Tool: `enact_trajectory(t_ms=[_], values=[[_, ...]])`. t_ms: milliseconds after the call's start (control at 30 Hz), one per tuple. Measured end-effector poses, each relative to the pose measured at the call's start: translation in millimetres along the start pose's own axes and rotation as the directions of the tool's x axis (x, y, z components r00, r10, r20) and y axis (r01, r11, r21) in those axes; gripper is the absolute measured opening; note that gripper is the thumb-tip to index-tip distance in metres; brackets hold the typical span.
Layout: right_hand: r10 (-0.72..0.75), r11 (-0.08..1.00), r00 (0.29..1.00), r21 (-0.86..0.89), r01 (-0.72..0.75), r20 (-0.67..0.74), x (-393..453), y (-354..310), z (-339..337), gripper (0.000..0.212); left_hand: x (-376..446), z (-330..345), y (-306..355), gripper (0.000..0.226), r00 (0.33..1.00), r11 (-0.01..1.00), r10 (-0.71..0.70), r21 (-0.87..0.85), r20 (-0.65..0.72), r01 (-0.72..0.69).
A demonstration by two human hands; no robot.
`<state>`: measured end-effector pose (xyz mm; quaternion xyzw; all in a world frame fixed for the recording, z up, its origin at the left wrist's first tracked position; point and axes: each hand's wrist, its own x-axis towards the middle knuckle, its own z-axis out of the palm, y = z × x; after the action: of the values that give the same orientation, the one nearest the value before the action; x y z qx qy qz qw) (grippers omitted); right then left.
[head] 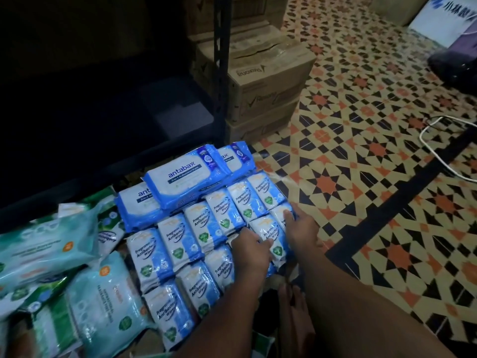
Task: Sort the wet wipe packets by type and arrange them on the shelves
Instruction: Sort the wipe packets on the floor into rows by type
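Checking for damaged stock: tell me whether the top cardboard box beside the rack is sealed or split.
Split: the top cardboard box shows a jagged dark tear across its lid. Contents cannot be seen.

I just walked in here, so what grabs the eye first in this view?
Rows of small blue-and-white antibacterial wipe packets fill the lower middle, with both hands, left and right, resting on them. Bigger blue antabax packs are stacked just behind, and the patterned floor tiles spread across the right.

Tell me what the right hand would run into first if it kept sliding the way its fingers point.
The right hand points up and slightly left along the small Fragrance Free packets. Its fingertips already rest on the packet in the near row; next in line is probably the far-row packet, then floor tiles.
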<state>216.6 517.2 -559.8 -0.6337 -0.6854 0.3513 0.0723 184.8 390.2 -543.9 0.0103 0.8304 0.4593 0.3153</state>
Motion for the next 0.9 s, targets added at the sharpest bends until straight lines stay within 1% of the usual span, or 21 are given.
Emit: enact_trajectory(t_ms=[100,200,267,367,433,500,600,667,733,800,867,900], values=[[-0.015,1.0,1.0,0.005,0.015,-0.025,0.2,2.3,6.9,0.047,0.7,-1.3,1.9,0.036,1.0,1.0,-0.003,0.002,0.018,0.003],[-0.031,0.999,0.998,-0.019,0.03,-0.058,-4.3,-2.8,5.4,0.042,-0.9,-12.6,7.8,0.033,0.997,0.999,0.023,-0.033,0.079,-0.02],[-0.066,0.997,0.994,-0.036,0.063,-0.083,-10.7,-6.2,0.4,0.043,-1.3,-27.9,12.3,0.031,0.992,0.996,0.042,-0.078,0.116,-0.033],[-0.157,0.977,0.982,-0.161,0.14,-0.101,-23.0,-13.5,-3.3,0.044,2.8,-60.5,11.3,0.024,0.989,0.989,0.035,-0.149,0.146,-0.013],[-0.225,0.948,0.971,-0.25,0.198,-0.085,-39.3,-22.1,-4.3,0.043,6.8,-87.2,6.3,0.019,0.987,0.985,0.044,-0.17,0.158,-0.017],[-0.317,0.904,0.948,-0.315,0.291,-0.037,-61.0,-32.1,-2.9,0.039,6.6,-115.1,-2.6,0.014,0.985,0.983,0.058,-0.179,0.164,-0.028],[-0.459,0.78,0.878,-0.41,0.473,0.139,-92.3,-33.3,8.3,0.035,0.5,-151.5,-20.0,0.017,0.986,0.98,0.061,-0.199,0.156,-0.029],[-0.551,0.665,0.793,-0.438,0.605,0.26,-113.1,-34.0,15.8,0.034,-6.6,-173.5,-32.4,0.021,0.984,0.979,0.076,-0.199,0.159,-0.043],[-0.607,0.575,0.702,-0.404,0.712,0.373,-131.1,-34.0,21.6,0.031,-16.4,-197.5,-43.4,0.022,0.986,0.983,0.08,-0.173,0.147,-0.054],[-0.622,0.509,0.622,-0.358,0.783,0.476,-146.0,-33.9,26.7,0.029,-29.5,-221.9,-53.2,0.019,0.987,0.976,0.088,-0.208,0.132,-0.059],[-0.643,0.468,0.555,-0.302,0.83,0.528,-156.8,-36.7,30.5,0.028,-41.7,-244.6,-60.1,0.014,0.991,0.968,0.092,-0.241,0.096,-0.066],[-0.65,0.452,0.526,-0.278,0.848,0.549,-163.0,-39.6,31.5,0.027,-46.7,-256.9,-64.4,0.011,0.993,0.972,0.092,-0.224,0.07,-0.074]])
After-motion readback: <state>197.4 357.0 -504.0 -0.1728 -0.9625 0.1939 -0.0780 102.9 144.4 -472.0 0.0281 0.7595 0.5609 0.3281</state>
